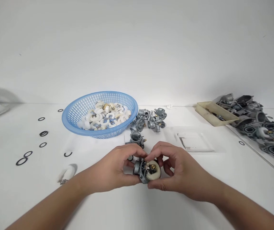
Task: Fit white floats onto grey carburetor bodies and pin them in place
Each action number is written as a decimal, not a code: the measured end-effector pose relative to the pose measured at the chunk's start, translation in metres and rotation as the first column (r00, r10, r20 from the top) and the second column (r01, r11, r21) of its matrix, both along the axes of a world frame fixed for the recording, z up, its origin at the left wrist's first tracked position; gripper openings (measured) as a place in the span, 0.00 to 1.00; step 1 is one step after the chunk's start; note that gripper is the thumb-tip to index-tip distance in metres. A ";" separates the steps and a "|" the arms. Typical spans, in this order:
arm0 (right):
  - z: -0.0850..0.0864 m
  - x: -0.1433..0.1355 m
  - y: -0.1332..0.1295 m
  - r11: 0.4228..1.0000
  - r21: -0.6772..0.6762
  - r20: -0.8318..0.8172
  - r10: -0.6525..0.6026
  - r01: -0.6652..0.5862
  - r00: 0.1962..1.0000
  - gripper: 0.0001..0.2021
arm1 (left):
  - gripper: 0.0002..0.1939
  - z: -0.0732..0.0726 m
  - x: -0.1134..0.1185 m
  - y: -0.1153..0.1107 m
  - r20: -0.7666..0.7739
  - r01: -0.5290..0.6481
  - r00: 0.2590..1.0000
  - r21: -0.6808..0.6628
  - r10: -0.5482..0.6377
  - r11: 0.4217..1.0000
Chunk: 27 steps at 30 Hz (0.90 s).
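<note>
A grey metal carburetor [143, 172] is held between both hands above the white table, its open underside turned toward me. On that side sit a cream C-shaped float [154, 175] and brass jets. My left hand [114, 167] is closed round the carburetor's left end, thumb below and fingers above. With its fingertips on the float and the body's edge, my right hand [178, 167] grips the right side. Whether a small part is pinched under the right fingertips is hidden. Just beyond the hands stands another carburetor [137, 138].
A blue basket [66, 116] holds many white floats. More carburetors [157, 120] stand beside it. Black O-rings [22, 161] and a loose float [68, 173] lie at left. At right are a clear tray [199, 150], a cream bin [205, 115] and a carburetor pile [254, 118].
</note>
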State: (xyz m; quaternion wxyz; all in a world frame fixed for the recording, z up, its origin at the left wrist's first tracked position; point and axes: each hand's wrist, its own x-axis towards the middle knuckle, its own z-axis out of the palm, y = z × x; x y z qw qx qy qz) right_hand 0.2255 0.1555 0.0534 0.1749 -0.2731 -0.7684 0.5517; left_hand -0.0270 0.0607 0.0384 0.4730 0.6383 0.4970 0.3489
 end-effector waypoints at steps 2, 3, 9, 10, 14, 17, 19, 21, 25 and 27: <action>-0.002 -0.002 0.000 0.999 0.015 0.010 -0.037 0.037 0.999 0.22 | 0.21 0.000 0.000 0.000 -0.018 -0.006 1.000 0.006 0.006 1.000; -0.004 -0.003 0.000 0.998 0.034 0.017 -0.052 0.051 0.999 0.23 | 0.21 0.001 0.000 -0.001 -0.025 -0.005 1.000 0.007 0.005 1.000; -0.011 -0.005 -0.004 0.973 0.216 -0.009 -0.083 0.083 0.997 0.23 | 0.33 0.009 0.006 -0.005 0.051 0.061 0.997 0.069 -0.065 0.996; -0.011 -0.005 -0.005 0.968 0.234 -0.017 -0.090 0.092 0.996 0.24 | 0.36 0.010 0.007 -0.006 0.061 0.073 0.995 0.088 -0.078 0.993; -0.013 -0.007 -0.011 0.952 0.273 -0.019 -0.136 0.136 0.991 0.26 | 0.37 0.007 0.011 -0.009 0.119 0.093 0.988 0.071 -0.101 0.993; -0.012 -0.008 -0.013 0.957 0.251 0.016 -0.157 0.148 0.988 0.27 | 0.33 -0.001 0.014 -0.010 0.178 0.136 0.974 0.037 -0.140 0.990; -0.012 -0.008 -0.013 0.968 0.203 0.052 -0.158 0.144 0.986 0.27 | 0.28 -0.007 0.018 -0.010 0.194 0.134 0.972 0.007 -0.133 0.991; -0.012 -0.009 -0.013 0.977 0.163 0.078 -0.150 0.136 0.986 0.28 | 0.25 -0.012 0.022 -0.010 0.163 0.107 0.981 -0.021 -0.102 0.994; -0.015 -0.011 -0.015 0.971 0.209 0.075 -0.135 0.117 0.988 0.30 | 0.18 -0.016 0.030 -0.013 0.056 0.057 0.997 0.031 -0.059 0.998; -0.016 -0.011 -0.015 0.972 0.215 0.074 -0.117 0.098 0.990 0.32 | 0.14 -0.017 0.032 -0.012 0.039 0.050 0.998 0.070 -0.053 0.996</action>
